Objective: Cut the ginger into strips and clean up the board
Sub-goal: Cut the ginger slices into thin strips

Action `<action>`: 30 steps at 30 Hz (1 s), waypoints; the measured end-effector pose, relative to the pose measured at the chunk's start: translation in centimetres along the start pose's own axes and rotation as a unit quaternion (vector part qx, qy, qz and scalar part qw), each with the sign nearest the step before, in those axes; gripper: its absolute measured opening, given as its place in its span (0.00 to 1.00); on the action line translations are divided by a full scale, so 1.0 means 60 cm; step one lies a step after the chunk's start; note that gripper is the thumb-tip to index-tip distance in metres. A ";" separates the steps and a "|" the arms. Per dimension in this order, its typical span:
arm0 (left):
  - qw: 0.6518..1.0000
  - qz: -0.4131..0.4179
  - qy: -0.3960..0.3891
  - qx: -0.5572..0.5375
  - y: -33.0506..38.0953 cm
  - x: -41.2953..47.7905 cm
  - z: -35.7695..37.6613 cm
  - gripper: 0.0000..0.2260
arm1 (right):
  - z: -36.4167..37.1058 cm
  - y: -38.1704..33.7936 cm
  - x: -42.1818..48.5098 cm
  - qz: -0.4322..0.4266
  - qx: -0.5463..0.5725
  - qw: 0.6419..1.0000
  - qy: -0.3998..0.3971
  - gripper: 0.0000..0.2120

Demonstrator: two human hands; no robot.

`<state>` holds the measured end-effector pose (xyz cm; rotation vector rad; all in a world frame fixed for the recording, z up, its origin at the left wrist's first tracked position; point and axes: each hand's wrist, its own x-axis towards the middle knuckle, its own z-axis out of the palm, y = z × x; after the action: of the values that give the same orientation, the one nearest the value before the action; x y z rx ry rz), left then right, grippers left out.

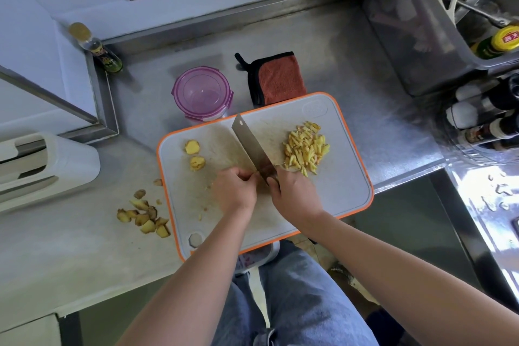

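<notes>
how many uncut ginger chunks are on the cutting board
2. The upper chunk lies on the left part of the cutting board; the lower chunk sits just below it. The left hand, beside the knife, may hide another.

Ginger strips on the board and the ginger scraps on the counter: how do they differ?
The strips are thin, pale yellow sticks; the scraps are chunky, with brown skin. The strips sit heaped on the board, right of the knife; the scraps lie looser on the counter, off the board's left edge. Both are cut ginger.
</notes>
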<state>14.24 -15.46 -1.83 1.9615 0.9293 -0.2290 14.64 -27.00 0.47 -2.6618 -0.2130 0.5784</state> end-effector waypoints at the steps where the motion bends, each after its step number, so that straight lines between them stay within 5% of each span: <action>1: 1.000 -0.003 0.001 -0.002 -0.001 -0.001 0.000 0.03 | 0.000 -0.002 0.005 0.004 0.012 1.000 0.006 0.10; 30: 1.000 -0.025 -0.005 -0.004 0.004 -0.004 -0.003 0.03 | 0.007 -0.001 0.000 -0.006 0.013 1.000 0.014 0.11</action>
<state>14.20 -15.53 -1.45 1.9297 0.9709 -0.2630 14.47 -26.78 0.14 -2.6399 -0.2108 0.5376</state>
